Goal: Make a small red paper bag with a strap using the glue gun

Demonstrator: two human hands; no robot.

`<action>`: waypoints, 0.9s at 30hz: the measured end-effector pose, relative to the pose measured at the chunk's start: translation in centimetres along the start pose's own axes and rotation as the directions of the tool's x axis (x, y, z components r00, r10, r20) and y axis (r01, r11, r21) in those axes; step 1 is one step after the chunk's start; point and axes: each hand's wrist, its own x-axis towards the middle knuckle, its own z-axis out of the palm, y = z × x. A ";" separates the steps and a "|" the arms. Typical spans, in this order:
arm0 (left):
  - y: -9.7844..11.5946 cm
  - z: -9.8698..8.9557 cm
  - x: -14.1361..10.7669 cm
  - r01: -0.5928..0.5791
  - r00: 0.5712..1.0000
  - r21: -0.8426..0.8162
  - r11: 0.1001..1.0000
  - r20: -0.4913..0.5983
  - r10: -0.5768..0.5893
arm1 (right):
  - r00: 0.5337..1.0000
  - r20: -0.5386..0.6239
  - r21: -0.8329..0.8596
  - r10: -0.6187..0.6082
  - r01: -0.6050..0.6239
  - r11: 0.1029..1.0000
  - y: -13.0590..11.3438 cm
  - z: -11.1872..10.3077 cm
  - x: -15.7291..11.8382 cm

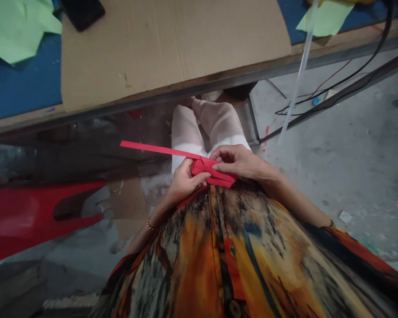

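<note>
Over my lap, a bundle of flat red strips (pixel 215 176) lies between my two hands. One long red strip (pixel 152 149) sticks out of it to the left, past my knee. My left hand (pixel 185 180) is closed on the bundle's left end, its thumb lying on top. From the right, my right hand (pixel 235 160) pinches the upper right part, thumb over the strips and fingers curled behind. The fingertips under the bundle are hidden. Whether the strips are paper or ribbon, I cannot tell.
Ahead stands a table with a cardboard sheet (pixel 175 44), a dark object (pixel 82 13) and green sheets (pixel 16 28). A clear tube (pixel 300 75) and black cable (pixel 368 66) hang at the right. A red plastic stool (pixel 20 216) stands at the left.
</note>
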 end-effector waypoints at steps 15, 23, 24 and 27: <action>-0.1 -0.2 -0.3 -0.080 0.997 -0.012 0.997 -0.014 0.080 | 0.983 -0.047 -0.327 -0.176 0.152 0.933 -0.7 -1.6 -1.9; 0.0 -1.0 0.1 -0.109 0.994 0.011 0.994 -0.007 0.109 | 0.954 0.051 -0.556 -0.295 0.272 0.785 0.4 -2.1 -3.0; -0.1 -1.1 0.1 -0.111 0.994 0.015 0.994 0.000 0.111 | 0.951 0.047 -0.571 -0.306 0.277 0.773 0.5 -2.0 -2.9; -0.3 -1.3 0.2 -0.131 0.991 0.020 0.991 -0.013 0.131 | 0.949 0.031 -0.599 -0.314 0.269 0.754 0.6 -1.8 -2.6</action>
